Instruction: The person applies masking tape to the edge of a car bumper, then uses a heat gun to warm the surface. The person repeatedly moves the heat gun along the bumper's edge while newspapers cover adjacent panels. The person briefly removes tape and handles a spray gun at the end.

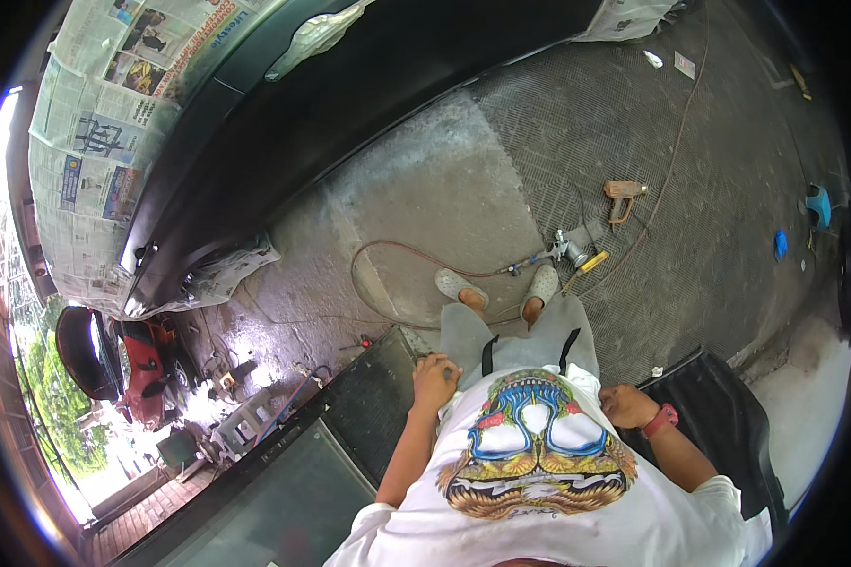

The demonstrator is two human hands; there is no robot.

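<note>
My left hand (435, 382) lies beside my left thigh, on the edge of a dark box-like piece (373, 392). Its fingers are loosely bent and apart, with nothing seen in them. By my right hip, my right hand (629, 406) is curled closed next to a black moulded panel (704, 402); whatever its fingers may hold is hidden. A red band (661, 420) circles the right wrist. On the floor just past my shoes stands a metal spray gun (569, 249) with a hose attached. A yellow-handled tool (594, 262) lies against it.
A black car body (350, 104), partly masked with newspaper (95, 180), curves across the far side. An orange heat gun (622, 200) rests on the patterned floor. A thin hose (359, 255) loops around my feet. A red vehicle (147, 369) stands at the left opening.
</note>
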